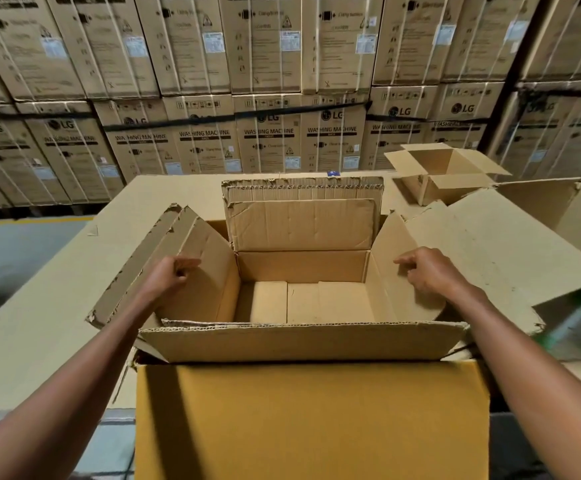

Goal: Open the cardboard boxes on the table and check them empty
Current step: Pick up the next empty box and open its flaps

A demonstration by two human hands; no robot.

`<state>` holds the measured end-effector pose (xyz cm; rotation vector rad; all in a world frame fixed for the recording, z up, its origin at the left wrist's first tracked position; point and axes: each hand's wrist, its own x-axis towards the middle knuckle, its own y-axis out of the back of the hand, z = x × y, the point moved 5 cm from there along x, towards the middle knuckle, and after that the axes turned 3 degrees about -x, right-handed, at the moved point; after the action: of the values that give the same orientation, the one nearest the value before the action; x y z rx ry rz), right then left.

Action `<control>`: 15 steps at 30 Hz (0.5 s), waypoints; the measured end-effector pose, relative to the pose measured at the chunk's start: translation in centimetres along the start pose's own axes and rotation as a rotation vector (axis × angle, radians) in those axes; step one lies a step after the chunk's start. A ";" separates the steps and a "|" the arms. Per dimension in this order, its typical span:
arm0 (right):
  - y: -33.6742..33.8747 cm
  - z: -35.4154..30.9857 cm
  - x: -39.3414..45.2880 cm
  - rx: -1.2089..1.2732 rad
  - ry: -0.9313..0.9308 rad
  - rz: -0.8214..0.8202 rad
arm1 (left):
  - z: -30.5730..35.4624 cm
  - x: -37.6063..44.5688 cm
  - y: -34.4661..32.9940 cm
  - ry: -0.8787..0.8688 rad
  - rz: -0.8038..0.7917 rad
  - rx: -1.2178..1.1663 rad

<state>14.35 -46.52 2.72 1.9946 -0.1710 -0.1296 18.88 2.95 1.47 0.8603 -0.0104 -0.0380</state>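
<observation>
From the head view, we see the large brown cardboard box (303,299) open before us on the cardboard-covered table (40,306), its inside bare. Our left hand (169,273) and right hand (427,270), fingers loosely curled, grasping nothing, press the side flaps outward. If we let go, they may spring inward and hide a corner.

Left hand (173,273) and right hand (427,271) outstretched, loosely curled.

Two bare forearms are showing, entering from the lower left and lower right of the frame, with the left hand (173,271) and right hand (427,270) wearing no gloves, sleeves, rings or watch.
</observation>
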 end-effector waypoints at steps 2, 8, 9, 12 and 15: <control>0.0 0.4 -0.1 -0.007 -0.013 -0.003 | -0.1 -0.1 0.0 -0.006 -0.006 0.009; 0.2 1.3 -0.6 -0.063 -0.014 -0.017 | -1.0 -0.4 0.4 -0.034 -0.013 0.069; 0.2 1.5 -0.7 -0.094 -0.015 -0.017 | -1.1 -0.4 0.5 -0.041 -0.002 0.098; 0.1 1.8 -1.0 -0.263 -0.023 -0.015 | -1.2 -0.9 0.4 -0.053 -0.021 0.225; -0.3 2.6 -1.3 -0.312 -0.050 -0.039 | -1.5 -1.5 0.3 -0.017 -0.050 0.385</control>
<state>12.65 -48.51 1.37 1.6852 -0.1349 -0.2176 17.41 4.37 0.70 1.2457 -0.0124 -0.0925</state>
